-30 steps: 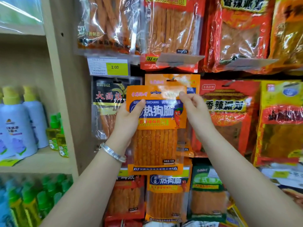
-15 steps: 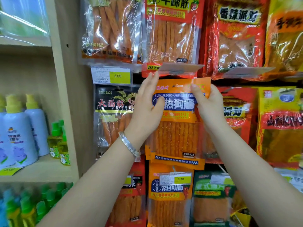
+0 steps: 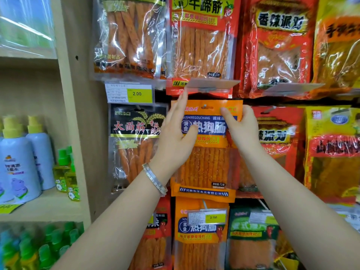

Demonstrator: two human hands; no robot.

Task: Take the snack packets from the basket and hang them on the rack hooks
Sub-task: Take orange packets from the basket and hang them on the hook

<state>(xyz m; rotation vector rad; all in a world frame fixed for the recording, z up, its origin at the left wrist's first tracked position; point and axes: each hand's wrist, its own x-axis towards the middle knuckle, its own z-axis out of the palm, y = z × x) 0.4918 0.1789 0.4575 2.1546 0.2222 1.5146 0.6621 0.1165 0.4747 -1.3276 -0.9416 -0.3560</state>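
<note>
Wood-toned shelving (image 3: 64, 94) on the far left carries white spray bottles (image 3: 17, 168) and small green bottles (image 3: 63, 170). Next comes a yellow price tag (image 3: 139, 93) marked 2.00, mounted above a black packet (image 3: 136, 145) that hangs on the rack. Our left hand (image 3: 175, 137), with a silver bracelet (image 3: 154, 179) at the wrist, lies flat on the left edge of the orange snack packet (image 3: 210, 166): fingers straight and pointing up, thumb pressed on the front, nothing clasped. We hold the orange snack packet upright against the rack, directly above a second orange packet (image 3: 200, 240). We cannot tell whether a hook passes through its hang hole. Our right hand (image 3: 241, 131) pinches its upper right corner, thumb in front, fingers curled round the edge. Further right hang a red packet (image 3: 280, 133) and a yellow packet (image 3: 335, 152).
</note>
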